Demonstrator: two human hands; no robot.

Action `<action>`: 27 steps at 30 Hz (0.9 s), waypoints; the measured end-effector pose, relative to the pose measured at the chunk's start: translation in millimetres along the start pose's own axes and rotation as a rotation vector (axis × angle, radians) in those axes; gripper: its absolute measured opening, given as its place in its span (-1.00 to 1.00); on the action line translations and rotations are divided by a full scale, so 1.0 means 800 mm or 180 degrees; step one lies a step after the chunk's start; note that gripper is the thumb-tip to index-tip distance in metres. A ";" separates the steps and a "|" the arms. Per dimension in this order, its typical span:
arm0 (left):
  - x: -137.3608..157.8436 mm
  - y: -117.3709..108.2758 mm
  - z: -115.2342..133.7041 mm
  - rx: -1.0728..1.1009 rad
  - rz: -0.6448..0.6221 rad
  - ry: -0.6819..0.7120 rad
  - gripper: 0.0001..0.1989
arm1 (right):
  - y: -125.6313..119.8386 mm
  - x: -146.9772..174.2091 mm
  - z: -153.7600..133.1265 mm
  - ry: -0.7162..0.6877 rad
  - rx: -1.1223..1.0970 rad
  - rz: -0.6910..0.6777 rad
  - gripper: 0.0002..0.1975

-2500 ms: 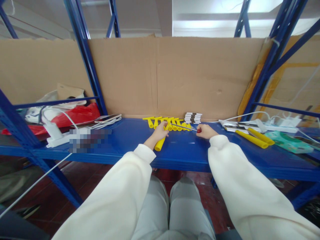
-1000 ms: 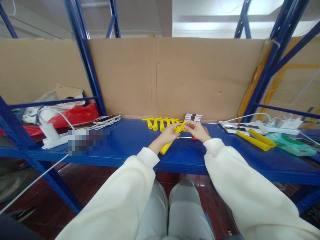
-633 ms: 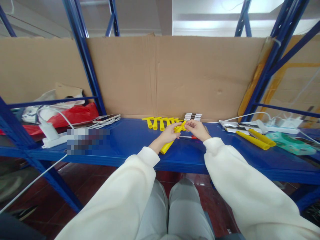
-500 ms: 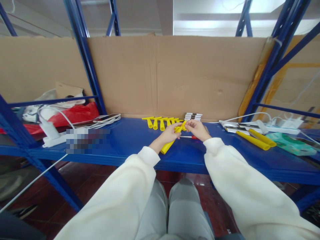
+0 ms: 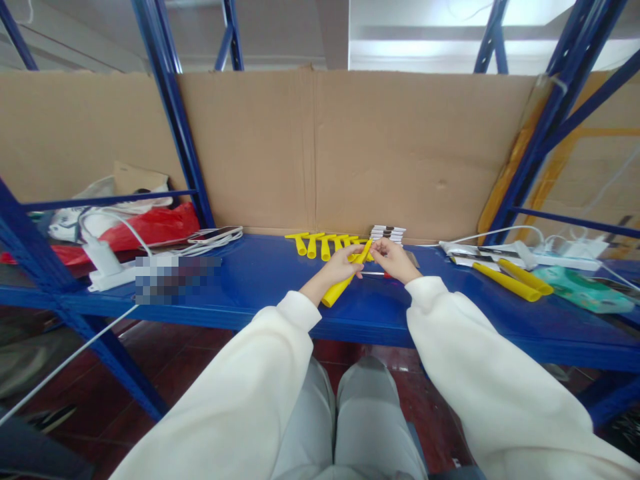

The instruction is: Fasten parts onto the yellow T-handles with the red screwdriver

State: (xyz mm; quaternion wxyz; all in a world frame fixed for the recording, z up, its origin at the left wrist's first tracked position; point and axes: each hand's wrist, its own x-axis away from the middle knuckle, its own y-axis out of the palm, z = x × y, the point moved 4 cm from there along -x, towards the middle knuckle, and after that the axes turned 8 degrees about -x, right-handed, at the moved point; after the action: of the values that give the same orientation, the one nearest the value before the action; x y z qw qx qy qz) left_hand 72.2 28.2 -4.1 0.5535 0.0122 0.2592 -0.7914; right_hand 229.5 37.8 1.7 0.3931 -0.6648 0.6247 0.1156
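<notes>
My left hand (image 5: 341, 265) is closed around a yellow T-shaped tool with a thick round handle (image 5: 335, 292). The handle slants down towards the shelf's front edge. At the tool's far end, my right hand (image 5: 390, 257) pinches its head; the fingers hide any small part there. Just beyond the hands, several similar yellow T-shaped tools (image 5: 311, 248) lie in a row. Under my right hand is a thin metal rod with a red end (image 5: 375, 274), looking like a screwdriver. Behind that hand sits a stack of small white and black pieces (image 5: 386, 233).
Two yellow handled pieces (image 5: 507, 283) lie at the right beside a green soft pack (image 5: 583, 288) and white cables. A white power strip (image 5: 113, 277) and a red bag (image 5: 155, 228) are on the left. Cardboard (image 5: 400, 147) walls the back of the blue shelf (image 5: 260, 280).
Both hands stay in nearly the same place. The head of the yellow tool between them has turned slightly, and my right fingers have shifted a little on it.
</notes>
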 end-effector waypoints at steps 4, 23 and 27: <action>0.000 -0.001 -0.001 0.0062 -0.0062 0.0001 -0.38 | 0.001 0.002 -0.006 -0.0089 0.0379 -0.0015 -0.84; -0.009 -0.057 -0.038 -0.0231 0.1335 -0.0661 -0.35 | -0.052 0.017 0.058 0.0833 0.1297 -0.1190 -0.76; -0.004 -0.057 -0.036 -0.0243 0.1213 -0.0713 -0.37 | -0.053 0.018 0.057 0.0971 0.1512 -0.1061 -0.86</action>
State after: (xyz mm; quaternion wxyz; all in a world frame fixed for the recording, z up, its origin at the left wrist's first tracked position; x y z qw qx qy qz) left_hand 25.5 54.6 -9.6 0.7184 -0.0480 0.2189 -0.6585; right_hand 286.3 53.8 -21.7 0.4526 -0.6572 0.5684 -0.2002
